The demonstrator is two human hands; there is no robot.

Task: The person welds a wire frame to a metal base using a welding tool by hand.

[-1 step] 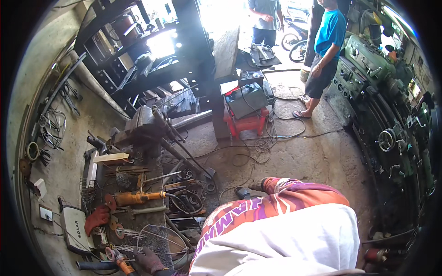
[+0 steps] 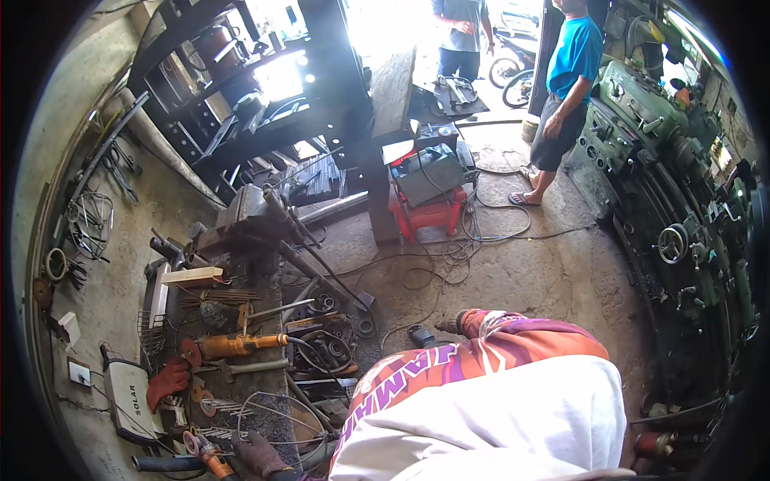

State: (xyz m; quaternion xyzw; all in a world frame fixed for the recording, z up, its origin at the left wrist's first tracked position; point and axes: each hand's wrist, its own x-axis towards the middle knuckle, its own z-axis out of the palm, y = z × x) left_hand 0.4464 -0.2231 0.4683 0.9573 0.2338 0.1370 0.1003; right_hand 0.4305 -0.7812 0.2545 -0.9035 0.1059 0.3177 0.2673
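My left hand (image 2: 261, 455), in a dark reddish work glove, rests on the cluttered bench at the lower left. Its fingers look stretched out, though the tips are dark. Beside it lie an orange angle grinder (image 2: 212, 458) with a disc and a bent wire frame (image 2: 293, 418). My right arm, in a red and purple printed sleeve, reaches low toward the floor. At its end my gloved right hand (image 2: 449, 324) is near a sandalled foot (image 2: 421, 336); its fingers are mostly hidden, and I cannot see anything in them.
A larger orange grinder (image 2: 241, 345), a red glove (image 2: 168, 382) and a bench vise (image 2: 249, 212) are on the left bench. Cables cross the floor by a red stand (image 2: 433, 215). A green lathe (image 2: 642, 136) lines the right. One person in blue (image 2: 573, 56) stands beyond; another is by the doorway.
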